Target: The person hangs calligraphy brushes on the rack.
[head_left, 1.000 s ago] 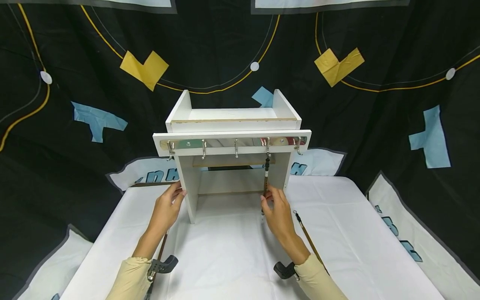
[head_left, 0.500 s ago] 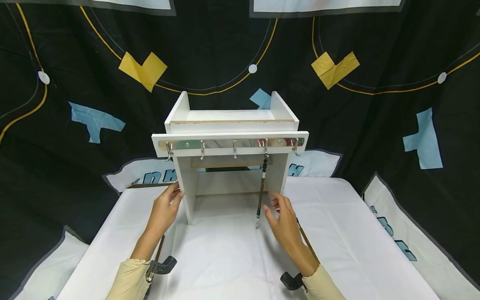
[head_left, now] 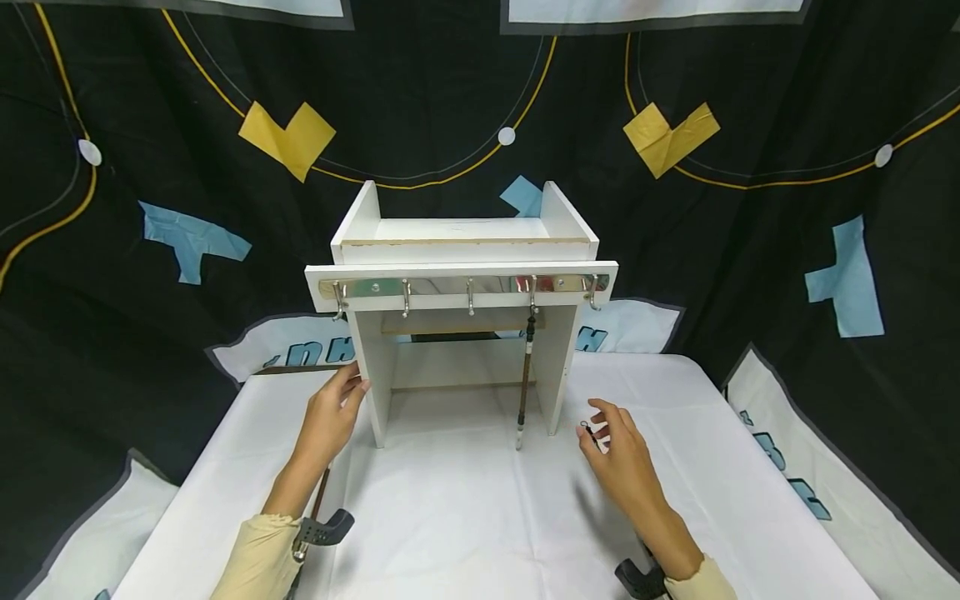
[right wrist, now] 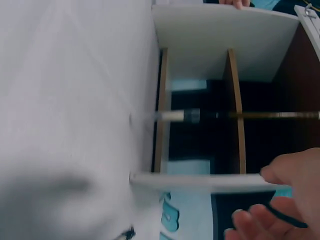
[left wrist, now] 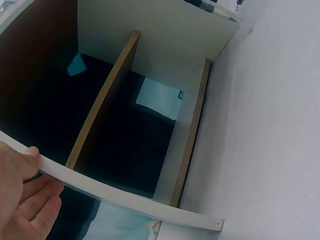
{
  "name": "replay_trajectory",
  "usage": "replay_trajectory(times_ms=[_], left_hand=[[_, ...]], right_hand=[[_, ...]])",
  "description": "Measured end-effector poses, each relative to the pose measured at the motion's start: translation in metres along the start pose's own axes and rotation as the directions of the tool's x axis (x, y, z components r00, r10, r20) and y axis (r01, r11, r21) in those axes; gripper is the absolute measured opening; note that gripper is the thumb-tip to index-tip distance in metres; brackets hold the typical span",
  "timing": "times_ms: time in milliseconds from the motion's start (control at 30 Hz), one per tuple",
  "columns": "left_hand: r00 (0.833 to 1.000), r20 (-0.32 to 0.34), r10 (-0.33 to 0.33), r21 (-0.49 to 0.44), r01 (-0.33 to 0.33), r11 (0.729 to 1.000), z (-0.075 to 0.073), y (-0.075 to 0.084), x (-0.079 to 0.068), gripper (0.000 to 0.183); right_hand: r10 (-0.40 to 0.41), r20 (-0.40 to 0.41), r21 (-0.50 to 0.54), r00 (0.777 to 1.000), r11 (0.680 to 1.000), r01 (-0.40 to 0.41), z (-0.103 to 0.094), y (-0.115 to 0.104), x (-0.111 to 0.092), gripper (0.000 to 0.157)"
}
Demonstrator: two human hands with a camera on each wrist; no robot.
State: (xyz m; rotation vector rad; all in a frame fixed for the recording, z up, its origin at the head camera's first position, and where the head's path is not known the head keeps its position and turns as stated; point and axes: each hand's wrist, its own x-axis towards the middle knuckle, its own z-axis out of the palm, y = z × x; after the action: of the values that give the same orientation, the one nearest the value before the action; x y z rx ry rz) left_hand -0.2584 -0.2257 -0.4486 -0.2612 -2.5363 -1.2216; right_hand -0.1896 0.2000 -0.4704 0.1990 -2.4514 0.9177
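Note:
My left hand (head_left: 328, 421) grips the front edge of the left side panel (left wrist: 125, 198) of a white shelf unit, thumb on one face and fingers on the other. From one of the unit's metal hooks (head_left: 533, 292) hangs a calligraphy brush (head_left: 527, 367) by its top loop, pale tip down, just above the tablecloth. My right hand (head_left: 628, 471) hovers to the right of the unit with loosely bent fingers. Beneath it lies a second brush; only its loop end (head_left: 590, 432) shows, beside the thumb. In the right wrist view that hand looks apart from the brush end (right wrist: 128, 233).
Another brush (head_left: 321, 493) lies partly under my left forearm. Several hooks line the rail (head_left: 435, 286) across the unit's front. White cloth covers the table (head_left: 450, 517). A black curtain (head_left: 420, 92) with taped cords hangs behind.
My right hand has let go of the hanging brush and moved right, over the brush on the table. The hung brush now hangs nearly straight. My left hand stays on the panel.

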Motion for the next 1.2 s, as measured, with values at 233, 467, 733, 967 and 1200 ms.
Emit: replay_trajectory(times_ms=[233, 467, 733, 967, 1200], left_hand=[[1.0, -0.002, -0.001, 0.006, 0.001, 1.0, -0.001, 0.0, 0.0, 0.046], [1.0, -0.004, 0.007, 0.001, -0.007, 1.0, -0.001, -0.001, 0.0, 0.046], [1.0, -0.003, 0.003, 0.007, -0.003, 1.0, 0.0, -0.002, 0.0, 0.046], [1.0, -0.006, 0.0, 0.006, 0.0, 1.0, 0.0, -0.001, 0.0, 0.046], [1.0, -0.006, 0.004, 0.004, -0.004, 1.0, 0.001, 0.001, 0.0, 0.045]], right_hand=[[0.137, 0.116, -0.085, 0.984, 0.988, -0.128, -0.014, 0.023, -0.011, 0.045], [0.268, 0.222, -0.163, 0.937, 0.958, -0.235, -0.021, 0.037, -0.019, 0.048], [0.353, 0.323, -0.247, 0.878, 0.927, -0.281, -0.021, 0.046, -0.02, 0.055], [0.377, 0.373, -0.271, 0.848, 0.918, -0.289, -0.016, 0.052, -0.024, 0.053], [0.381, 0.391, -0.274, 0.838, 0.917, -0.289, -0.013, 0.053, -0.026, 0.052]])
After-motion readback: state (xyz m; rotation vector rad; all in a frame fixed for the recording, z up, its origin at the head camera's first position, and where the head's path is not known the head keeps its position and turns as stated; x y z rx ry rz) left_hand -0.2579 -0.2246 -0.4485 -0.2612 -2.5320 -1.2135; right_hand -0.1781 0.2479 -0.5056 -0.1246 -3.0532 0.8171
